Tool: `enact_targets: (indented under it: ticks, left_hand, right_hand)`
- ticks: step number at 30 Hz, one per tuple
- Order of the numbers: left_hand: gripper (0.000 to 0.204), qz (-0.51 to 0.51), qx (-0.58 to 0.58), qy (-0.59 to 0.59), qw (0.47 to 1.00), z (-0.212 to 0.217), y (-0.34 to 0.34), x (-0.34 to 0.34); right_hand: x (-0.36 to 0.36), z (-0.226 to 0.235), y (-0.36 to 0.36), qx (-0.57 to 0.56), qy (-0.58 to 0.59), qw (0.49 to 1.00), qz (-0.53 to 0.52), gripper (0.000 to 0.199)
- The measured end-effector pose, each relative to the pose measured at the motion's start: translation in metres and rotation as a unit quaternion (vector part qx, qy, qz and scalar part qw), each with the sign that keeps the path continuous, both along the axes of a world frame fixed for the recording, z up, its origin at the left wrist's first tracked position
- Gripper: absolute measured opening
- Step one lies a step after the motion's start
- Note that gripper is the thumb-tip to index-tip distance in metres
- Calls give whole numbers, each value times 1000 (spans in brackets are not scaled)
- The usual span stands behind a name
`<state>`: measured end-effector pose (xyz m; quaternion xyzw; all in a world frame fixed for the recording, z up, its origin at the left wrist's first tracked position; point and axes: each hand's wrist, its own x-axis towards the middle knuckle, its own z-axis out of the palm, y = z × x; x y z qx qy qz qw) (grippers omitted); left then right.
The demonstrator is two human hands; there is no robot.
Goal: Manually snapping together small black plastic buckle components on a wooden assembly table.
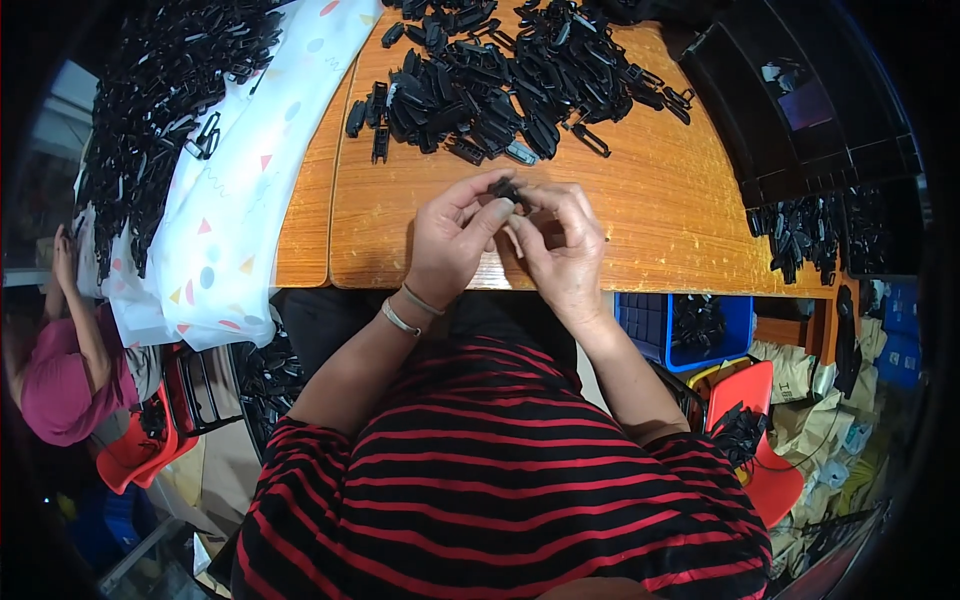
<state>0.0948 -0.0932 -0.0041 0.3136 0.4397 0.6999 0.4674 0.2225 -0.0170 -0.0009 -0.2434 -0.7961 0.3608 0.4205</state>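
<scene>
Above the near part of the wooden table (400, 215), both my hands meet around a small black plastic part (507, 190). Its exact kind is hidden by the fingers. My left hand (455, 228) is closed on the part, thumb pressed against its near side. From the other side, my right hand (562, 240) pinches at it with thumb and bent fingers, slightly blurred. Just beyond lies a big heap of similar black plastic pieces (480, 85), some long and hollow like frames, others solid and rounded.
Left, a patterned white sheet (240, 190) carries another black heap (180, 100); a person in a purple top (68, 375) reaches beside it. Right stands a large black box (800, 100). Below the table edge are a blue crate (738, 325) and a red chair (765, 440).
</scene>
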Motion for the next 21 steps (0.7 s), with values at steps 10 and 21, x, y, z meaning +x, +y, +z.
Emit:
enact_targets:
  ticks: [10, 21]
  left_hand:
    - [24, -10, 47, 145, 988, 23, -23, -2]
    - [19, -76, -334, 397, 851, 52, -154, -87]
  right_hand:
    - [-9, 14, -32, -38, 15, 996, 83, 53]
    - [-10, 6, -17, -78, -125, 973, 178, 34]
